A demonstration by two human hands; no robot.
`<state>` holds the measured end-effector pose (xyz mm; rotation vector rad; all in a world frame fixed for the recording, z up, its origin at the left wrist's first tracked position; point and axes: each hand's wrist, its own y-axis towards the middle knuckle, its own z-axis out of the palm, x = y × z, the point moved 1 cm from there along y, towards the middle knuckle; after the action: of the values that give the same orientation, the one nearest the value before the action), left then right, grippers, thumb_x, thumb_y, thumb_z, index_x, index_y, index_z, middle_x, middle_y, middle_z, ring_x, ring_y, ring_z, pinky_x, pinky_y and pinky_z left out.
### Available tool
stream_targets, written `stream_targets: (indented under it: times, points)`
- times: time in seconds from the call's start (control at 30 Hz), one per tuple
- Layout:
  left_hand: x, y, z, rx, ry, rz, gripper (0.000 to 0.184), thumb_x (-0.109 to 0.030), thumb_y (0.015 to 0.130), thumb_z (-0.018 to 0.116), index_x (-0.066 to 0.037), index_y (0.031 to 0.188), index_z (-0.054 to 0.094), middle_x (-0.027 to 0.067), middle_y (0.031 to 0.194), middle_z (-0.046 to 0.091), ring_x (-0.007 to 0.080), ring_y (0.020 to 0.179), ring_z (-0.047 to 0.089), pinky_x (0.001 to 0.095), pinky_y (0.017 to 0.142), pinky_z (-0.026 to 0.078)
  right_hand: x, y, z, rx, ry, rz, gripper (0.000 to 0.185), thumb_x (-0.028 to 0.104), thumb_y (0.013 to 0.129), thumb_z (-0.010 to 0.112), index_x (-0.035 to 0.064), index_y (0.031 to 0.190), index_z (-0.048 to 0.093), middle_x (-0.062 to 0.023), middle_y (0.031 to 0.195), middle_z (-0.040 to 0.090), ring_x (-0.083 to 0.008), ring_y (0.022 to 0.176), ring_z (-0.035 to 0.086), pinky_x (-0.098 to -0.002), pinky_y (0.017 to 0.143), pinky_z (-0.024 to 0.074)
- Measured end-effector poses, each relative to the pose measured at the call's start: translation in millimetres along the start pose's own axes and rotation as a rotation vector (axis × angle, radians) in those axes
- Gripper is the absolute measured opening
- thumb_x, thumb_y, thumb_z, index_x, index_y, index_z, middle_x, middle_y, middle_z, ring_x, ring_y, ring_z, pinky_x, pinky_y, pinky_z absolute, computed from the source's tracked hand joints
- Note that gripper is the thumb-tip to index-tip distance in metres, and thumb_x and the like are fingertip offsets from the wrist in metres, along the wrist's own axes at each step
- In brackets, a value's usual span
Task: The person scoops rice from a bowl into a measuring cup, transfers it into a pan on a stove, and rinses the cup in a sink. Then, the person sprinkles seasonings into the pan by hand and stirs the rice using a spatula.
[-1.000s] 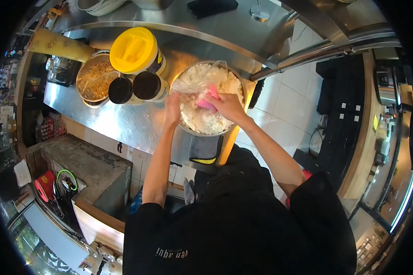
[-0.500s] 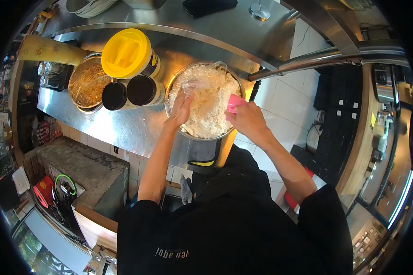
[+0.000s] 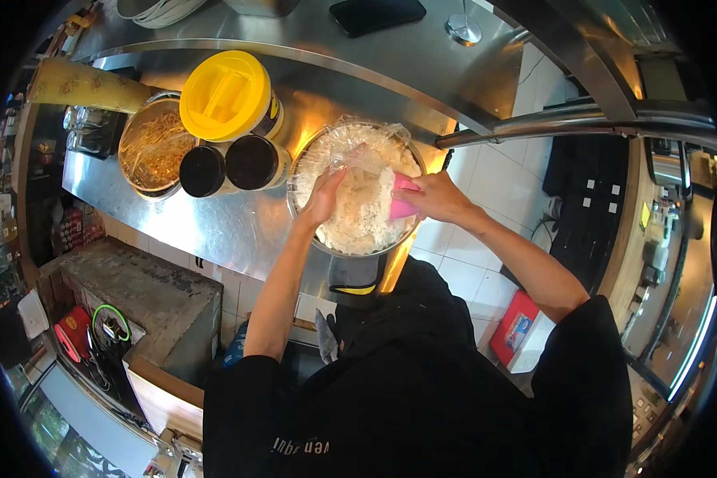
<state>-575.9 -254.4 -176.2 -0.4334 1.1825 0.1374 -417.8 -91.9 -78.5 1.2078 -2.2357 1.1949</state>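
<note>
A round metal bowl holds a heap of pale, crumbly, flour-like food. Clear plastic wrap lies bunched over its far and left part. My left hand is at the bowl's left side, closed on the wrap, its fingertips partly hidden by the film. On the right, my right hand grips a pink scraper, whose blade stands tilted in the food near the right rim.
Left of the bowl stand a yellow-lidded tub, two black-lidded jars and a wrapped bowl of brown shreds. A black phone lies on the upper steel shelf. A dark cloth sits at the counter's near edge.
My right hand has shifted slightly, with more of the pink scraper showing. My left hand has curled in at the wrap, which has bunched further. The whole view has moved a little.
</note>
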Motion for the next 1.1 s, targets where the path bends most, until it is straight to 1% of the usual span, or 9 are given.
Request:
stream_targets:
  times: [0.17, 0.3, 0.37, 0.57, 0.67, 0.77, 0.83, 1.03, 1.1]
  points:
    - [11.7, -2.4, -6.9, 0.070, 0.005, -0.071, 0.052, -0.028, 0.098, 0.031, 0.005, 0.138, 0.039, 0.0160, 0.138, 0.046, 0.0247, 0.129, 0.040, 0.0343, 0.110, 0.027, 8.9, -11.2, 10.3, -0.062, 0.189, 0.206, 0.038, 0.035, 0.088, 0.060, -0.0014, 0.092, 0.067, -0.0194, 0.070, 0.065, -0.0245, 0.057, 0.068, -0.0283, 0.059, 0.0547]
    - [13.7, -1.5, -1.5, -0.009, -0.148, -0.107, 0.054, -0.031, 0.099, 0.032, 0.007, 0.136, 0.040, 0.0168, 0.136, 0.048, 0.0236, 0.126, 0.045, 0.0340, 0.108, 0.031, -7.0, -23.8, 26.1, -0.094, 0.198, 0.103, 0.034, 0.031, 0.089, 0.060, -0.0016, 0.089, 0.067, -0.0190, 0.068, 0.065, -0.0268, 0.056, 0.066, -0.0319, 0.058, 0.0541]
    - [23.7, -4.6, -3.8, -0.054, -0.155, -0.148, 0.055, -0.033, 0.099, 0.032, 0.007, 0.135, 0.041, 0.0176, 0.135, 0.048, 0.0238, 0.125, 0.046, 0.0340, 0.108, 0.031, -8.9, -28.5, 35.6, -0.309, -0.268, -0.390, 0.030, 0.029, 0.089, 0.061, -0.0008, 0.086, 0.068, -0.0172, 0.061, 0.062, -0.0298, 0.055, 0.063, -0.0379, 0.060, 0.0529]
    - [15.7, -10.6, -1.7, 0.043, -0.352, -0.150, 0.062, -0.041, 0.098, 0.035, 0.009, 0.134, 0.042, 0.0187, 0.136, 0.047, 0.0253, 0.125, 0.045, 0.0340, 0.108, 0.030, -1.2, -36.2, 23.7, -0.073, -0.018, -0.039, 0.030, 0.033, 0.083, 0.067, 0.0023, 0.083, 0.069, -0.0236, 0.075, 0.059, -0.0366, 0.072, 0.062, -0.0420, 0.067, 0.0512]
    - [59.0, -2.8, -16.6, -0.168, -0.023, -0.132, 0.062, -0.042, 0.098, 0.036, 0.009, 0.133, 0.042, 0.0191, 0.136, 0.046, 0.0260, 0.126, 0.043, 0.0346, 0.108, 0.030, -0.5, -39.5, 36.5, -0.191, -0.149, -0.247, 0.030, 0.034, 0.082, 0.067, 0.0047, 0.083, 0.070, -0.0259, 0.084, 0.058, -0.0394, 0.078, 0.062, -0.0410, 0.067, 0.0512]
    - [39.7, -10.3, -5.8, -0.029, -0.143, -0.066, 0.064, -0.043, 0.098, 0.037, 0.010, 0.134, 0.041, 0.0192, 0.136, 0.046, 0.0262, 0.127, 0.041, 0.0348, 0.108, 0.029, 23.8, -27.0, 45.3, -0.222, -0.256, -0.116, 0.031, 0.037, 0.084, 0.065, 0.0065, 0.083, 0.070, -0.0251, 0.085, 0.057, -0.0396, 0.077, 0.062, -0.0418, 0.068, 0.0513]
    - [34.1, -4.4, -3.9, -0.112, -0.105, -0.069, 0.050, -0.034, 0.101, 0.033, 0.004, 0.132, 0.045, 0.0113, 0.128, 0.053, 0.0200, 0.116, 0.051, 0.0339, 0.102, 0.038, 24.3, -14.6, 39.3, -0.265, -0.217, -0.182, 0.033, 0.038, 0.085, 0.063, 0.0060, 0.083, 0.070, -0.0256, 0.081, 0.059, -0.0407, 0.078, 0.061, -0.0429, 0.069, 0.0511]
    - [15.0, -6.4, 14.7, -0.196, -0.317, -0.104, 0.048, -0.032, 0.101, 0.031, 0.004, 0.126, 0.049, 0.0100, 0.122, 0.057, 0.0195, 0.111, 0.054, 0.0334, 0.101, 0.039, 24.8, -8.8, 43.7, -0.227, -0.206, -0.118, 0.026, 0.025, 0.085, 0.064, -0.0001, 0.091, 0.068, -0.0194, 0.069, 0.063, -0.0351, 0.063, 0.061, -0.0425, 0.066, 0.0513]
    - [10.6, -6.3, 18.6, -0.182, -0.351, -0.108, 0.047, -0.032, 0.102, 0.031, 0.004, 0.126, 0.049, 0.0099, 0.121, 0.057, 0.0195, 0.110, 0.055, 0.0332, 0.100, 0.039, 25.6, -5.4, 43.6, -0.335, 0.109, -0.080, 0.029, 0.027, 0.086, 0.063, 0.0002, 0.096, 0.068, -0.0185, 0.067, 0.063, -0.0342, 0.062, 0.062, -0.0421, 0.067, 0.0519]
